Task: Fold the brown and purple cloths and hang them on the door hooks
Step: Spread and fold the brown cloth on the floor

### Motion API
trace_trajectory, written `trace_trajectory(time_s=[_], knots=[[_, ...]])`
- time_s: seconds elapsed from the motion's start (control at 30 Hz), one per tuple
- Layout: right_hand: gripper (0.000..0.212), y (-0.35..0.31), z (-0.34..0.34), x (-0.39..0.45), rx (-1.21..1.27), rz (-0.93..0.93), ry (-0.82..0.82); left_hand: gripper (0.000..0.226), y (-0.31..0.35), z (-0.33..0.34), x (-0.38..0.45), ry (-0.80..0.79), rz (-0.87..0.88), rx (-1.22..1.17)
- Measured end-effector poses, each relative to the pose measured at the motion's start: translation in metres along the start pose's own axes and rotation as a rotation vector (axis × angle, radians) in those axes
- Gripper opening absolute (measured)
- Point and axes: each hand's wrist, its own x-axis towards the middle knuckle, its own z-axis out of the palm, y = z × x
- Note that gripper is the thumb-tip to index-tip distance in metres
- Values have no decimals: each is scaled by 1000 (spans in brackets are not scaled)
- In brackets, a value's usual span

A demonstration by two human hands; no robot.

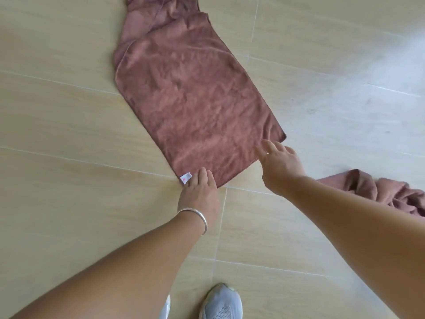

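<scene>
A brown cloth [193, 93] lies folded lengthwise on the tiled floor, running from the top of the view down to my hands. A small white label [185, 176] shows at its near corner. My left hand [199, 192], with a silver bangle on the wrist, rests on the near edge beside the label, fingers together and flat. My right hand [279, 165] hovers at the cloth's near right corner with fingers spread, holding nothing. A second brownish cloth [386, 192] lies crumpled on the floor behind my right forearm. No purple cloth or door hooks are in view.
Beige floor tiles [69, 134] with pale grout lines surround the cloth. My grey shoes [222, 302] stand at the bottom edge. Glare brightens the floor at the upper right.
</scene>
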Motion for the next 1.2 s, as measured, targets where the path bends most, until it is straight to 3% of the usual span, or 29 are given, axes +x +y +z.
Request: trace_trajectory(time_s=[0.2,0.3,0.47,0.53,0.67,0.83,0.97,1.03,1.2], knots=[[72,27,35,60,-155,-27,72,75,-16,57,30,115,32,3],[75,30,51,70,-140,12,66,61,-36,70,29,195,124,69],[31,9,62,38,0,11,235,50,-69,41,23,329,363,184],[20,-4,61,13,56,-37,239,41,-80,27,11,256,322,202],[12,-44,56,-45,104,-93,161,37,-105,22,-31,-70,146,296],[19,-88,36,-119,168,-154,23,39,-127,2,-117,-214,131,274],[28,-104,-2,-166,130,-151,-141,27,-133,-36,-171,-275,104,242],[22,-100,-29,-180,119,-147,-196,32,-134,-65,-182,-290,70,266],[24,-58,-117,-178,61,-59,-110,47,-131,-177,-163,-364,70,347]])
